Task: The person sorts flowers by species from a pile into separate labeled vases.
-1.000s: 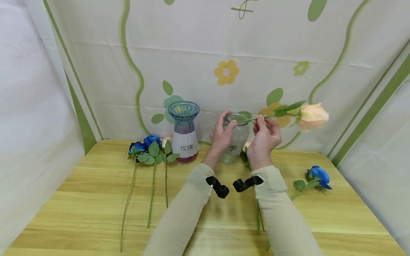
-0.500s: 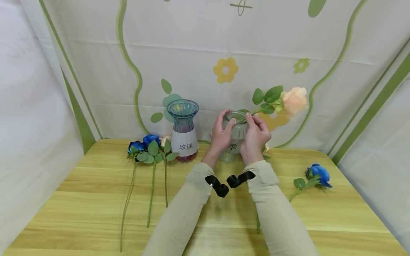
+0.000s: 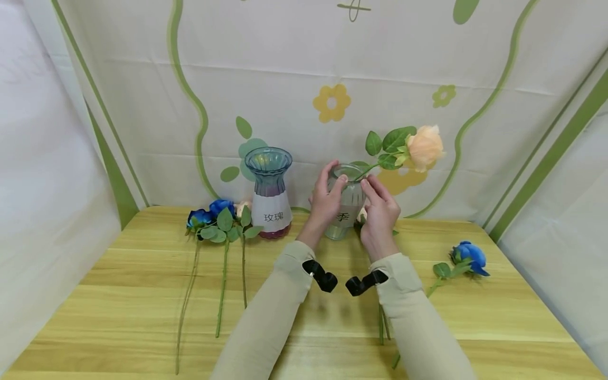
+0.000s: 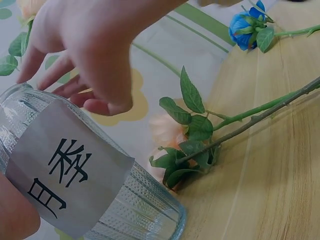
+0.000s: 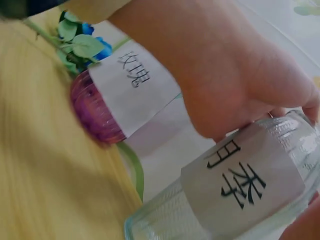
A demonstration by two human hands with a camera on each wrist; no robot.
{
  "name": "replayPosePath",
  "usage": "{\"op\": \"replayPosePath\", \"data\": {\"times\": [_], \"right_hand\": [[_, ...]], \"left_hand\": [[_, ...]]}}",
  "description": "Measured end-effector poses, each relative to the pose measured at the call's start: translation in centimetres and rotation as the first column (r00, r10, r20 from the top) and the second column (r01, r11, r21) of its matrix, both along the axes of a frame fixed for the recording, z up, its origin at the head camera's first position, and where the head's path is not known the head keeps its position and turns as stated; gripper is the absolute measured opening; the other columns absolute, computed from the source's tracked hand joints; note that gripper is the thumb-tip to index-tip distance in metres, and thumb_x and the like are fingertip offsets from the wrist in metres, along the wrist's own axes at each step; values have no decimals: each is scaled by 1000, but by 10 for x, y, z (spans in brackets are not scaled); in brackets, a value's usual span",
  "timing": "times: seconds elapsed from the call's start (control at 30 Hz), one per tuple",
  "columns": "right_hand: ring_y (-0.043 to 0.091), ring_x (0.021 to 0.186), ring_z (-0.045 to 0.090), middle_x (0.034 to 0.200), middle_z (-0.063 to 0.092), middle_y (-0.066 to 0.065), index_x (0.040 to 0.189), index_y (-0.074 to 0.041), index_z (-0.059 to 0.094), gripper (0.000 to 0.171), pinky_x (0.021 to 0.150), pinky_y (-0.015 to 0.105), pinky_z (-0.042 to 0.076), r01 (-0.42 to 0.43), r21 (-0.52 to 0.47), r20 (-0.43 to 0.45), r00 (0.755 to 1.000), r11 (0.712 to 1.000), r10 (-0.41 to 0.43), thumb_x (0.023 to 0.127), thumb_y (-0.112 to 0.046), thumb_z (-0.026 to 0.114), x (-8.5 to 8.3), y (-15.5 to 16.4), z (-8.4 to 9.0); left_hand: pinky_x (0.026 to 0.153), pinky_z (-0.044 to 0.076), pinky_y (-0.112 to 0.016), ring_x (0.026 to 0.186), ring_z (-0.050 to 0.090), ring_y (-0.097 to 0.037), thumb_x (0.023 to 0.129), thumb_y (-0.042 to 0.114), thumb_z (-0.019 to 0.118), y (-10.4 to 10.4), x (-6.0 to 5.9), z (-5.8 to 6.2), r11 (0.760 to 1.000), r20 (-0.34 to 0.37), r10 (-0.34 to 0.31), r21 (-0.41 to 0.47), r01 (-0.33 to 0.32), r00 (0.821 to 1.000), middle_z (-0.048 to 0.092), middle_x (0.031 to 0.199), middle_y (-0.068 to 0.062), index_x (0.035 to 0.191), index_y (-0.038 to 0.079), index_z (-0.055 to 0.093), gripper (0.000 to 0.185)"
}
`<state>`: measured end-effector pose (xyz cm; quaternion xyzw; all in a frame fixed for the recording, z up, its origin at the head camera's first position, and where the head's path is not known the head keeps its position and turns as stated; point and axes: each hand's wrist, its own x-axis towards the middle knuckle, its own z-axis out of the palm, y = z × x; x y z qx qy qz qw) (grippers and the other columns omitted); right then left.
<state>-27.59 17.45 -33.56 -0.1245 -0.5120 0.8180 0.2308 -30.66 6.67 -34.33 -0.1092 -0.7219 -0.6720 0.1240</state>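
A peach, full-petalled rose [image 3: 425,148] with green leaves leans right from the mouth of a clear, ribbed glass vase [image 3: 352,197] at the far middle of a pale wooden worktop [image 3: 138,295], the left hand [image 3: 326,202] clasping the vase, the right hand [image 3: 380,214] loosely bent beside its rim. To the left stands a flared blue-and-purple glass vase [image 3: 269,183]; at right lies a long-stemmed blue rose [image 3: 469,257].

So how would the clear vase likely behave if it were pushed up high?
The clear vase looks like glass, see-through and shiny, so it's probably rigid and breakable. Being taller than wide, with the peach rose leaning out sideways, it might tip. Its bare surface could be slippery, though the paper label may help grip.
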Motion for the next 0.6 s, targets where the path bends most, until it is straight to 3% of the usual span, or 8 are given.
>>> {"op": "replayPosePath", "data": {"times": [0.2,0.37,0.6], "right_hand": [[7,110,63,133,75,-1,137,-12,72,42,74,21,40,-57,34,27,998,998,56,96,-15,81,16,16,-7],[6,101,69,117,78,-7,135,-10,72,38,69,17,49,-85,32,42,996,996,84,97,-11,78,30,32,-12],[7,94,72,107,79,-6,122,-12,76,25,76,20,55,-107,47,75,992,993,103,98,-8,76,46,58,-23]], "left_hand": [[128,1,-68,156,41,-27,106,38,53,0,2,1,1000,12,-9,-10,9,1000,50,165,3,160,28,44,56],[128,-2,-71,157,40,-27,107,39,53,-1,2,1,1000,22,-12,-3,12,1000,49,165,4,160,29,44,55],[128,0,-68,157,39,-26,107,38,54,-1,2,2,1000,23,-16,0,16,1000,48,166,6,160,29,44,54]]}}
